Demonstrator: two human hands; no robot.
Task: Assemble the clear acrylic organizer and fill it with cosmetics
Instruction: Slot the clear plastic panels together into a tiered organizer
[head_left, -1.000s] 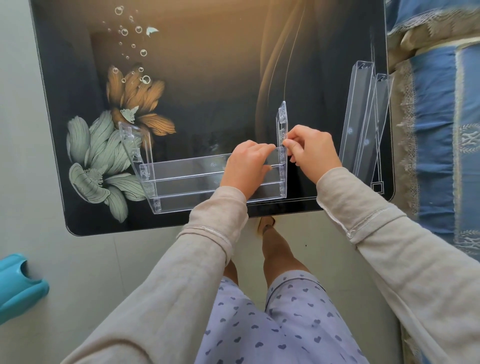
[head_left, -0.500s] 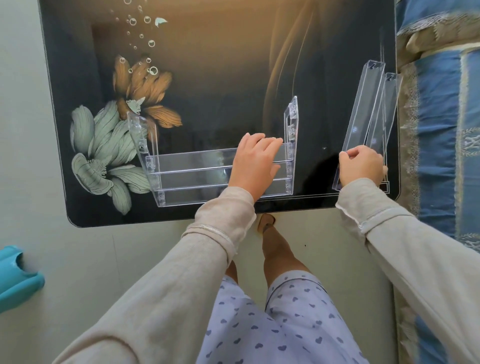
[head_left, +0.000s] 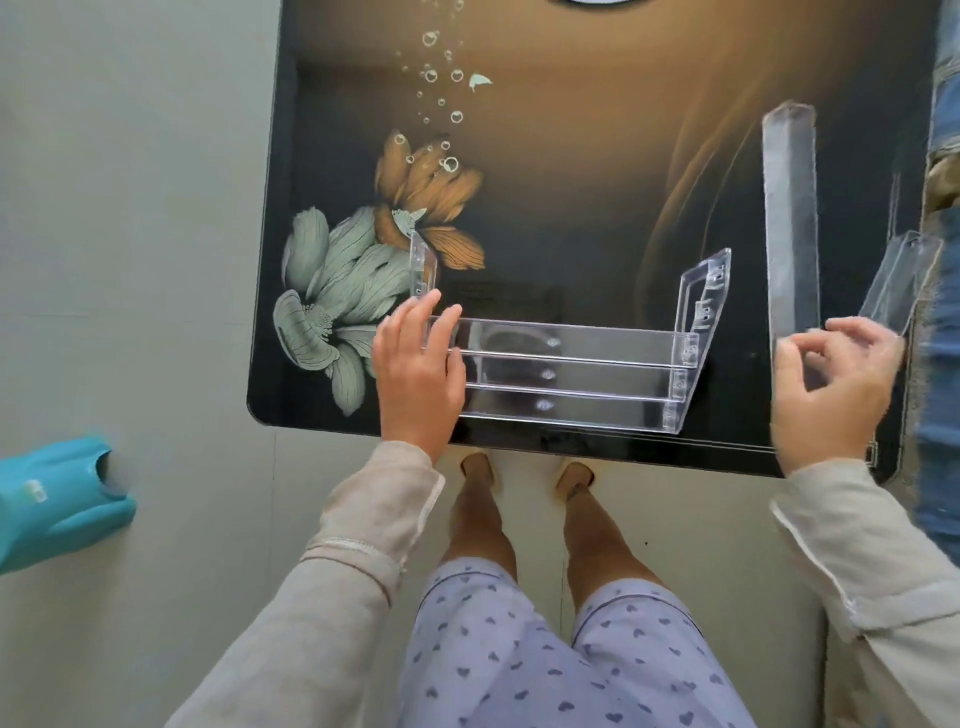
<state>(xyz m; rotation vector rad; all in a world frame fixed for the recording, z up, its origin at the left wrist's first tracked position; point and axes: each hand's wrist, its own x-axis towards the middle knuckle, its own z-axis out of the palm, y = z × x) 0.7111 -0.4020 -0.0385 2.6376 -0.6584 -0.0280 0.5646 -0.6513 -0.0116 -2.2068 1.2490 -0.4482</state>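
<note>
One wide-angle camera, worn on the person's head, faces forward and steeply down. The glossy black tabletop with printed flowers (head_left: 597, 182) fills the upper frame at close range — its near edge crosses mid-frame. Below it lie the pale grey floor (head_left: 130, 208) and the person's bare lower legs (head_left: 478, 519), seen from almost directly above.

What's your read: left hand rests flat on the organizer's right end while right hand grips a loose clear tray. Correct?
Not quite. Head view: the left hand rests flat on the organizer at its left end, not right. The right hand does grip a loose clear tray.
</note>
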